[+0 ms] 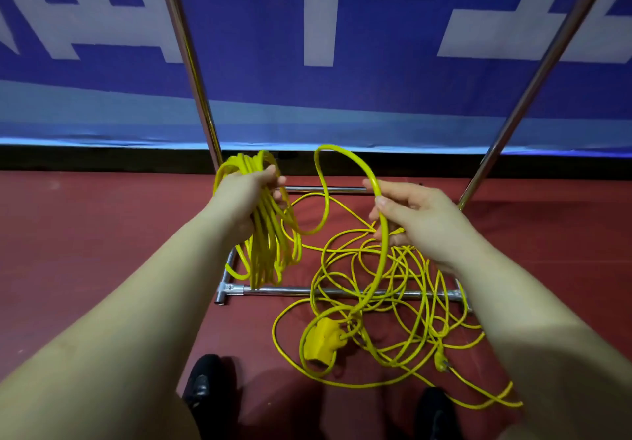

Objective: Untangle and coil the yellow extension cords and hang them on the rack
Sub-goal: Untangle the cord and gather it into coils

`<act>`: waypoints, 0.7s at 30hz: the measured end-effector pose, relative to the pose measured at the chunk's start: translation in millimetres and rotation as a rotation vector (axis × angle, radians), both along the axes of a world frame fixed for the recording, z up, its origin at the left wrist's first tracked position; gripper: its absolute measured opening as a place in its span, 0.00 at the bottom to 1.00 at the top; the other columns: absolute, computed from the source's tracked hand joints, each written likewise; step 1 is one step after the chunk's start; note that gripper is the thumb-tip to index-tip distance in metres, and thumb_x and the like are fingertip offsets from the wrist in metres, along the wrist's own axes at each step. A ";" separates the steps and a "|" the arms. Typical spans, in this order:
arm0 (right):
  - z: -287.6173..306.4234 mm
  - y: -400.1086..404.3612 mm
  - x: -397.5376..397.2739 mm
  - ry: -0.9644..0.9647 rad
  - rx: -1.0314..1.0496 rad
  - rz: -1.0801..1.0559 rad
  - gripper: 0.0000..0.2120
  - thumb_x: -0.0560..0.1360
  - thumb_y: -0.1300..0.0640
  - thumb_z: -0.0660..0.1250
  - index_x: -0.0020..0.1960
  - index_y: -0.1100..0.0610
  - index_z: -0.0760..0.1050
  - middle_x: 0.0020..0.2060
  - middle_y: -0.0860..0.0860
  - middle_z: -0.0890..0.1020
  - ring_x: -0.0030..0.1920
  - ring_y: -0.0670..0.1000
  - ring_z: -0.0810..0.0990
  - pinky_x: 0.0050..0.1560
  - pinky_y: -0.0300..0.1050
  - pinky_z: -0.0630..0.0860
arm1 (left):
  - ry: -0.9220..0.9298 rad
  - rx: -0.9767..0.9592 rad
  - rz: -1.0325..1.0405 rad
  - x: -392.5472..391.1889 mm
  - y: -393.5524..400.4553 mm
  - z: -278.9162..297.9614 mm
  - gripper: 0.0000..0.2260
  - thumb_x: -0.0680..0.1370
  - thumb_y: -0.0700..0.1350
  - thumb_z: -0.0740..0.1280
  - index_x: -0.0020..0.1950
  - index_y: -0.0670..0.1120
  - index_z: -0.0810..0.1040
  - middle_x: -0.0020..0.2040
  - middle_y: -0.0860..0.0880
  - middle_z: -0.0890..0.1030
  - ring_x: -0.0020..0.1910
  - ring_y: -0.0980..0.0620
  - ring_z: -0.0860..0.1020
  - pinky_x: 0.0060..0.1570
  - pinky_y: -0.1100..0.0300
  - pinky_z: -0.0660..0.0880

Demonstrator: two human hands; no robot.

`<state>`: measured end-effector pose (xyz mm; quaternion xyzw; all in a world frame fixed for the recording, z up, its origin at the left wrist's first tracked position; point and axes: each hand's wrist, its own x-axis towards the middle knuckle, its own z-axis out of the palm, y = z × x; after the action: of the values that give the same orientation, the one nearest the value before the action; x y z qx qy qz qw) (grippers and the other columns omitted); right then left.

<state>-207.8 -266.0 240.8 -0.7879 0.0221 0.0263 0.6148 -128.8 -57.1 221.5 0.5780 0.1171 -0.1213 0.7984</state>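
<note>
The left hand [251, 196] has its fingers clenched around one bundle of coiled yellow rubber extension cord [265, 234], whose several loops rise just above the knuckles and hang well below the palm. From between those fingers a single strand of the same cord arches up and across to the right hand [410, 213], where thumb and forefinger pinch it; below that pinch the strand drops to one yellow block-shaped plastic socket [323, 337] lying on the dark red floor [85, 234], well beneath both hands. Under and beyond the right fingertips sprawls one loose tangle of thin yellow cord [393, 275], its loops crossing one another and draped over the near base bar of the one shiny metal tube rack [290, 290]; how many separate cords make up the tangle cannot be told. One yellow plug [441, 362] lies at the tangle's right edge. Two rack uprights rise, one past each hand, in front of one blue and white banner [307, 46]. Two black shoes [201, 385] show at the bottom.
</note>
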 end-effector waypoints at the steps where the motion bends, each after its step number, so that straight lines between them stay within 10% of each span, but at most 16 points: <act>1: 0.4 -0.9 0.6 0.005 0.008 -0.034 0.13 0.78 0.61 0.61 0.60 0.50 0.75 0.37 0.50 0.77 0.27 0.42 0.79 0.29 0.34 0.76 | -0.019 0.028 -0.059 -1.9 -1.0 0.9 0.10 0.81 0.41 0.61 0.39 0.43 0.72 0.29 0.50 0.74 0.21 0.56 0.70 0.26 0.65 0.72; 12: 4.6 5.4 17.7 0.377 0.846 -0.305 0.08 0.78 0.62 0.60 0.41 0.63 0.73 0.23 0.51 0.78 0.21 0.44 0.78 0.22 0.34 0.74 | -0.122 0.226 -0.436 -26.7 -17.3 -0.5 0.06 0.79 0.43 0.63 0.43 0.44 0.72 0.31 0.50 0.78 0.25 0.55 0.72 0.27 0.62 0.73; 21: -3.7 12.5 23.3 0.389 0.865 -0.317 0.08 0.78 0.63 0.61 0.40 0.61 0.71 0.24 0.53 0.79 0.24 0.46 0.80 0.22 0.35 0.74 | -0.080 0.136 -0.560 -44.9 -35.2 -3.8 0.05 0.80 0.41 0.62 0.52 0.41 0.75 0.42 0.43 0.83 0.37 0.47 0.83 0.42 0.52 0.81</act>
<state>-184.5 -253.5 237.1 -0.4282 0.2430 0.0859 0.8661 -173.7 -92.2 217.7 0.6444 -0.0709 -0.3061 0.6972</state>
